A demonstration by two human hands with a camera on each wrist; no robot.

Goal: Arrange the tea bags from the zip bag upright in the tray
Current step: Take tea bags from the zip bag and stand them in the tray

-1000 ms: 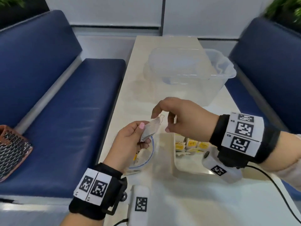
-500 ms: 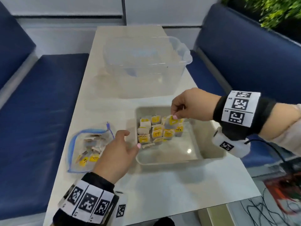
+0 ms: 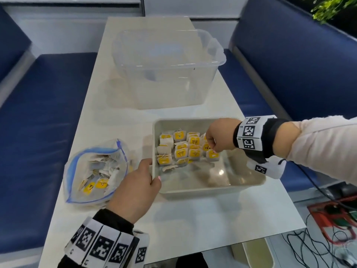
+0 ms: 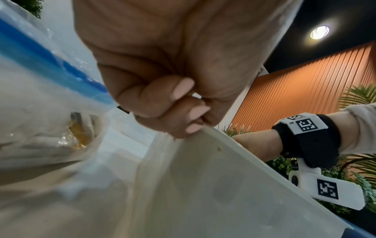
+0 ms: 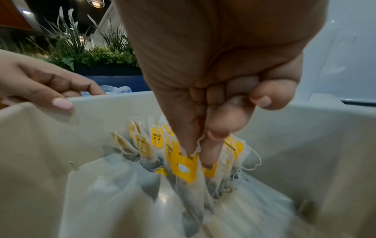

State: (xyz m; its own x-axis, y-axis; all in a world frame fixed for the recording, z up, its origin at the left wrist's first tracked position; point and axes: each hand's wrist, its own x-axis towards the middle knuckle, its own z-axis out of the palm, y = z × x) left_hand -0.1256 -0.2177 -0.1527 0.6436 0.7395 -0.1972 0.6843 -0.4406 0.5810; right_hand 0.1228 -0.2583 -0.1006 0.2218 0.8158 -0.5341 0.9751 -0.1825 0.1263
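Tray [image 3: 251,185] near half: bare floor, room for a hand.
Tray far half: full of tea bags [image 3: 181,149] standing close together.
Right hand [image 3: 218,138]: in the way over the bags' right end.
Left hand [image 3: 135,187]: blocks the tray's left rim.
Table's [image 3: 193,219] left edge: zip bag [image 3: 96,171] lies there.
Table's far end: big clear tub [image 3: 166,64] fills it.
Table's near edge: bare.

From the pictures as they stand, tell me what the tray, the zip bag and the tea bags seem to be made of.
Tray: probably hard plastic, opaque grey-beige, smooth, with a glossy glint on its floor.
Zip bag: thin clear plastic film, crinkled, with a blue zip strip.
Tea bags: translucent paper-like mesh showing dark contents, with white strings and yellow printed tags, likely paper.
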